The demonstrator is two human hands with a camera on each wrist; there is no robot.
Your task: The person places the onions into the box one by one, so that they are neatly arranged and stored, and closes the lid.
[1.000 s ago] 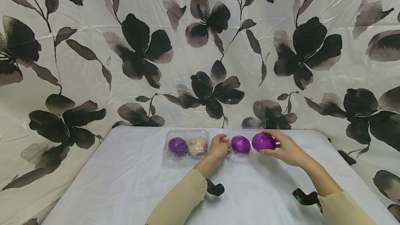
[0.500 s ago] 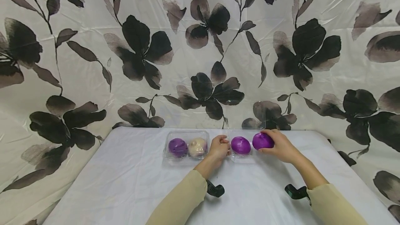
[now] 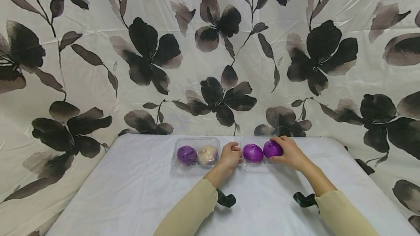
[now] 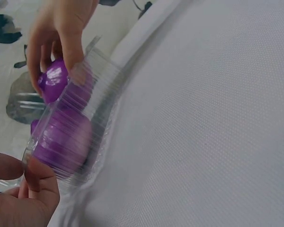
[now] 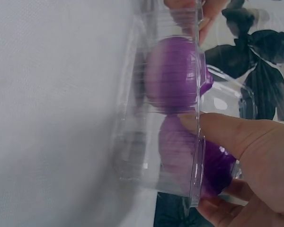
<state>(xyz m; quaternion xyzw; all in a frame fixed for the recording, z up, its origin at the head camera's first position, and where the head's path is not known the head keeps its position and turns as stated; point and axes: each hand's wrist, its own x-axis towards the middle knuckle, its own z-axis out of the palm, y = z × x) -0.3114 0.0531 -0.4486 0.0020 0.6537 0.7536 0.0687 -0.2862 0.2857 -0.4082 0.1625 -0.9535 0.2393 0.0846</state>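
My right hand (image 3: pixel 290 153) grips a glossy purple onion (image 3: pixel 272 149) at the right end of a clear plastic box (image 3: pixel 252 168). In the right wrist view, the lower part of this onion (image 5: pixel 173 146) shows through the box wall, with my thumb inside the rim. A second purple onion (image 3: pixel 253 153) sits in the left half, next to the held one. My left hand (image 3: pixel 230 154) pinches the box's left edge between thumb and fingers, as the left wrist view shows. The box's clear lid (image 5: pixel 248 101) stands raised behind.
Left of my left hand stands another clear plastic box (image 3: pixel 197 170) holding a purple onion (image 3: pixel 187 155) and a whitish onion (image 3: pixel 207 154). A white cloth covers the table (image 3: pixel 131 199). Close behind its far edge hangs a floral curtain (image 3: pixel 183 65).
My right hand has moved left with the purple onion, bringing it closer to the other onion in the box. My left hand keeps its place on the box edge.
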